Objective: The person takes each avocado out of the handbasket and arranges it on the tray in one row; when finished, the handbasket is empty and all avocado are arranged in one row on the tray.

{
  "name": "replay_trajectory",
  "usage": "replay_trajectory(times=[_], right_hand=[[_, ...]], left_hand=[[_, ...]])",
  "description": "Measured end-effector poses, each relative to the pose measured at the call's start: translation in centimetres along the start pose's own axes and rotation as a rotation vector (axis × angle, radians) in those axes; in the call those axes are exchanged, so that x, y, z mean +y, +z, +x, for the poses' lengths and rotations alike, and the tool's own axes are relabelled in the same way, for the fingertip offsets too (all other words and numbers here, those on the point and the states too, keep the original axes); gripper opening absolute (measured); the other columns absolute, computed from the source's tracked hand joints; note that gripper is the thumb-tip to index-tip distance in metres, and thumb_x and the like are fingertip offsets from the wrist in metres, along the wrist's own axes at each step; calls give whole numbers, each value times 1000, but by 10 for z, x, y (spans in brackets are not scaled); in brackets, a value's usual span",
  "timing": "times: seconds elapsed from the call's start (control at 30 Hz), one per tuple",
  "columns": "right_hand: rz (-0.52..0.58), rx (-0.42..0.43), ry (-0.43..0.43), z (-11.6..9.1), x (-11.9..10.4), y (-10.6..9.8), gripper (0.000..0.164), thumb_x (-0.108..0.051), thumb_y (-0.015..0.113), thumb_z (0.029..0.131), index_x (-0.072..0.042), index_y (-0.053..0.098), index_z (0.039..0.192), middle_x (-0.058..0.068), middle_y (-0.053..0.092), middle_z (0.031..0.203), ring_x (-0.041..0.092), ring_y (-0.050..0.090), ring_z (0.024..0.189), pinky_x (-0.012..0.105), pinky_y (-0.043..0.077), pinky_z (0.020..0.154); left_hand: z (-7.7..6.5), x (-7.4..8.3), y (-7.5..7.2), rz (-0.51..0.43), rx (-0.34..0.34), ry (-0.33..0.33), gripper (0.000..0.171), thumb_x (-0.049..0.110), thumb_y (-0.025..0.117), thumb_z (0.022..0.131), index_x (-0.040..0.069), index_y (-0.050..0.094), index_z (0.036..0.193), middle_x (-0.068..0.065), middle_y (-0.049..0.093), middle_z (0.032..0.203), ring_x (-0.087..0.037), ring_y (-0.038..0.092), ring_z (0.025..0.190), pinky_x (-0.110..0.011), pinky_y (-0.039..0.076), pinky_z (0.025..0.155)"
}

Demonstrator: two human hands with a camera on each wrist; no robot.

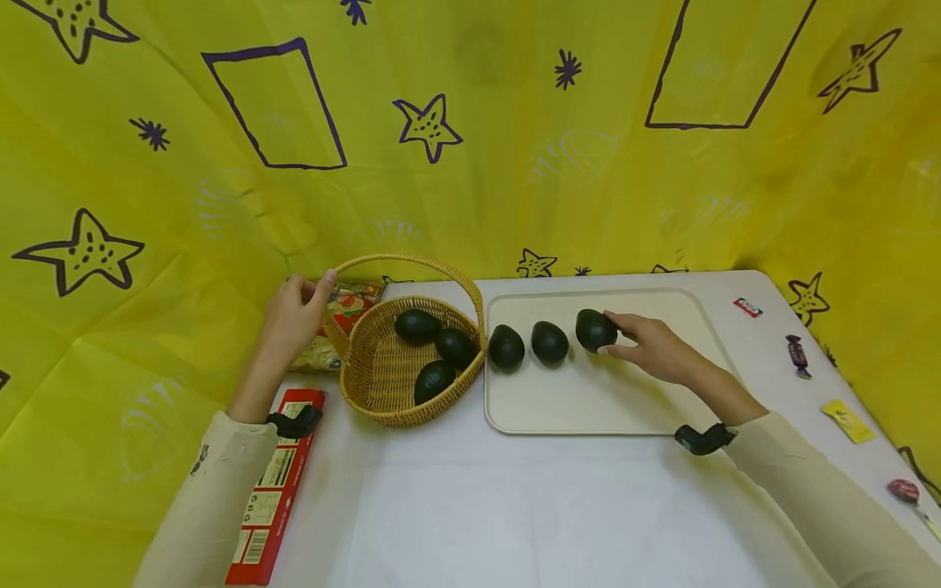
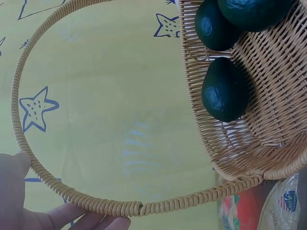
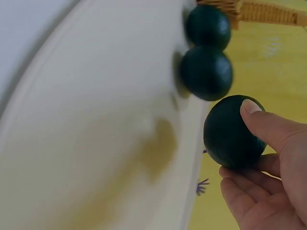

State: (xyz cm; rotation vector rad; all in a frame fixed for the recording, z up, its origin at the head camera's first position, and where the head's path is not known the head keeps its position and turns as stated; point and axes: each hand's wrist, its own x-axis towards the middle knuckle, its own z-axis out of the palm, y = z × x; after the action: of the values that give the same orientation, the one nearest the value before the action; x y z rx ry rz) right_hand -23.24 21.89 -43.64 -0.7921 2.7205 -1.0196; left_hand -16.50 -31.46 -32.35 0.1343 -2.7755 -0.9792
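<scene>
My left hand holds the arched handle of a wicker basket. In the left wrist view, thumb and fingers lie on either side of that handle. Three dark green avocados, one of them an avocado at the back, lie inside the basket. My right hand pinches another avocado between thumb and fingers, and it appears raised over the beige tray. Two more avocados, a left one and a right one, sit on the tray beside the basket.
Behind my left hand lie shiny food packets. A long red box is at the left. Along the right edge are small wrapped sweets, among them a purple one, a yellow packet and a lollipop. A yellow curtain hangs behind.
</scene>
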Motion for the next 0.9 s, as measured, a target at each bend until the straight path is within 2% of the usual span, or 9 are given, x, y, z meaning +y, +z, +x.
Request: replay_trajectory(times=[0.2, 0.33, 0.47, 0.63, 0.9], right_hand=[[-44, 2, 15, 3, 18, 13, 74, -25, 75, 101, 13, 40, 155, 36, 47, 153, 57, 53, 134, 63, 45, 110], [-52, 1, 20, 8, 23, 19, 73, -23, 75, 101, 13, 40, 155, 37, 46, 154, 58, 50, 136, 65, 42, 112], [-40, -15, 29, 11, 23, 24, 73, -22, 74, 102, 14, 39, 155, 38, 44, 155, 58, 45, 140, 66, 39, 114], [-42, -9, 35, 13, 21, 28, 74, -23, 74, 101, 13, 39, 155, 37, 45, 154, 58, 46, 139, 66, 39, 114], [-40, 5, 36, 15, 20, 33, 75, -23, 77, 99, 13, 40, 154, 36, 45, 155, 56, 43, 143, 66, 37, 116]], left_hand=[[0, 2, -1, 4, 7, 14, 78, 67, 35, 108, -7, 55, 120, -23, 57, 106, -35, 53, 85, -43, 44, 73], [0, 3, -1, -3, 6, 12, 77, 67, 35, 108, -7, 55, 120, -23, 57, 107, -35, 53, 86, -43, 43, 74], [-1, 2, -1, 0, 4, 12, 76, 65, 35, 108, -7, 55, 121, -24, 57, 111, -37, 54, 91, -45, 44, 76], [-1, 3, -1, 3, -1, 9, 76, 65, 36, 109, -7, 54, 122, -26, 56, 116, -39, 54, 98, -48, 45, 79], [0, 0, -1, -6, 10, 12, 76, 67, 36, 108, -7, 55, 119, -25, 57, 111, -38, 54, 92, -46, 45, 76]])
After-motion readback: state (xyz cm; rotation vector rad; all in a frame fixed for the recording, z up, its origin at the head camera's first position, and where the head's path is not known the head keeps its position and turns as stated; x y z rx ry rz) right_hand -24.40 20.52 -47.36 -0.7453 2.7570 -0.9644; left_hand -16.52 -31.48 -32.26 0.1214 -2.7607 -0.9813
